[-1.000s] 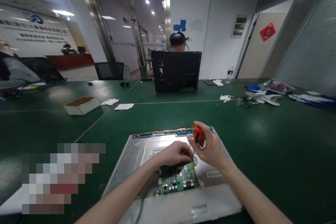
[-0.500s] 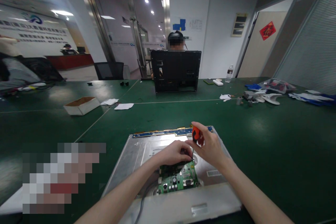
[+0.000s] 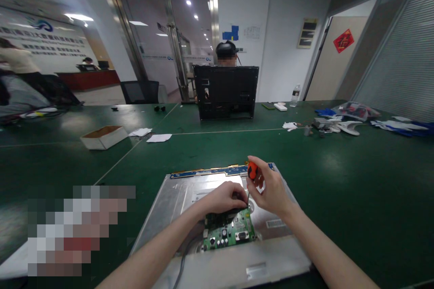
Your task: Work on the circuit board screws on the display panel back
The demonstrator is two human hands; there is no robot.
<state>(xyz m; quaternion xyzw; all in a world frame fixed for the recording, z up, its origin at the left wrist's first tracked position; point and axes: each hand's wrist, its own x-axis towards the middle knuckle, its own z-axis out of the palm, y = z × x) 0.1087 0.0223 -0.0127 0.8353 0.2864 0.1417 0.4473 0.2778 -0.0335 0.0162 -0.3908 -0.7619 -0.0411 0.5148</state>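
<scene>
While the left hand (image 3: 225, 198) arches over the green circuit board (image 3: 233, 228), its fingertips bunch at the far right corner; whether they pinch anything, cannot tell; worth bracing the board there, clear of the screwdriver (image 3: 252, 170) tip; board lies on the near middle of a silvery metal panel (image 3: 176, 193), far part shaded, round components (image 3: 223, 242) and a port (image 3: 242, 235) toward its near edge; farther right, right hand (image 3: 271, 187) pinches the orange-and-black handle, shaft near upright; best turned slowly, square to the board, under even downward pressure.

Chinese lettering: door sign (image 3: 343, 40); wall sign (image 3: 54, 36)
</scene>
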